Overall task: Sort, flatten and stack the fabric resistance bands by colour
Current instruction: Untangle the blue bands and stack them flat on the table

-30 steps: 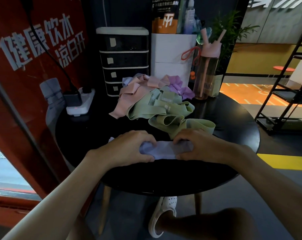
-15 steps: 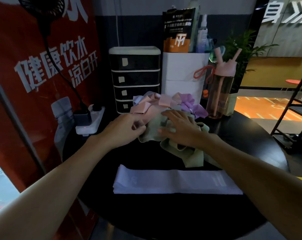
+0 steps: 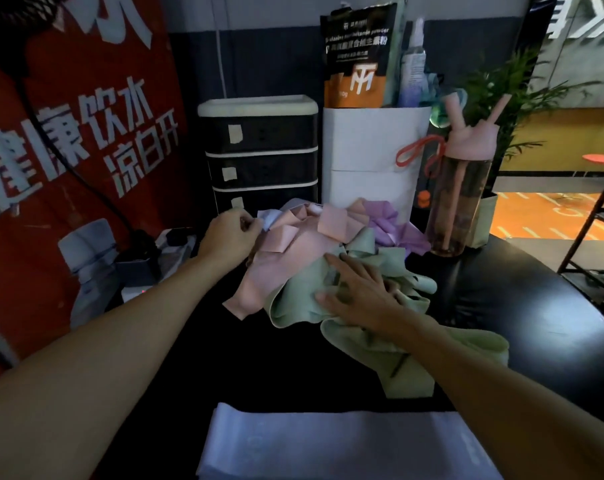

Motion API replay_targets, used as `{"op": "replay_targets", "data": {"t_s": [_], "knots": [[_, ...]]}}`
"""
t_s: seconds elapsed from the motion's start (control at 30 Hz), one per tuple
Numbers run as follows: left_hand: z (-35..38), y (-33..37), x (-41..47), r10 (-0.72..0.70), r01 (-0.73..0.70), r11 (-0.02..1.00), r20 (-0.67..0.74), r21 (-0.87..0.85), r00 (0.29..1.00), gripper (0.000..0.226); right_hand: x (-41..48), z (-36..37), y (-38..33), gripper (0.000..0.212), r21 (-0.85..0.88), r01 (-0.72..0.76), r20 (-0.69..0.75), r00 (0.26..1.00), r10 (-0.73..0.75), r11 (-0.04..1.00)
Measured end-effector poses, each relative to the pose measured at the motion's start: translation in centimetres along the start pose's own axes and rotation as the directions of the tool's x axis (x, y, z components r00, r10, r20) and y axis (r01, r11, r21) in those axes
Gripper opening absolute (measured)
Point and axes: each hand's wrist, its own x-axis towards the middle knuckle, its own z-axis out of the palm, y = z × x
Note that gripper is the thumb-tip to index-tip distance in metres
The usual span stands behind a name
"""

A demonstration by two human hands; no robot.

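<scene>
Head view: my left hand [image 3: 229,233] pinches a pale blue band [image 3: 271,218] just above frame centre; my right hand [image 3: 359,292] presses flat, fingers straight, on the green bands [image 3: 293,301] mid-frame. Soft, light, tangle-prone fabric, I reckon: pull by a free end.

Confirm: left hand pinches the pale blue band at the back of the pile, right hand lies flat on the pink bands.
One thing is wrong: the head view shows the right hand lying flat on the green bands, not the pink bands. The left hand does pinch the pale blue band at the back.
</scene>
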Motion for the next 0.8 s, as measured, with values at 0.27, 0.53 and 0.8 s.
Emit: {"op": "replay_targets", "data": {"t_s": [0.27, 0.53, 0.8], "knots": [[1.9, -0.6, 2.7, -0.084, 0.078, 0.959, -0.011, -0.272, 0.996, 0.023, -0.3, 0.1, 0.1, 0.078, 0.040, 0.047, -0.040, 0.998, -0.045, 0.998], [1.7, 1.4, 2.8, -0.059, 0.011, 0.933, -0.123, -0.361, 0.991, 0.034, 0.1, 0.3, 0.4, 0.079, 0.065, 0.044, -0.030, 0.999, -0.042, 0.997], [-2.9, 4.7, 1.5, 0.253, -0.294, 0.909, -0.169, -0.297, 0.953, 0.008, -0.4, -1.2, -1.1, 0.066, 0.044, -0.004, -0.056, 0.998, 0.006, 0.999]]}}
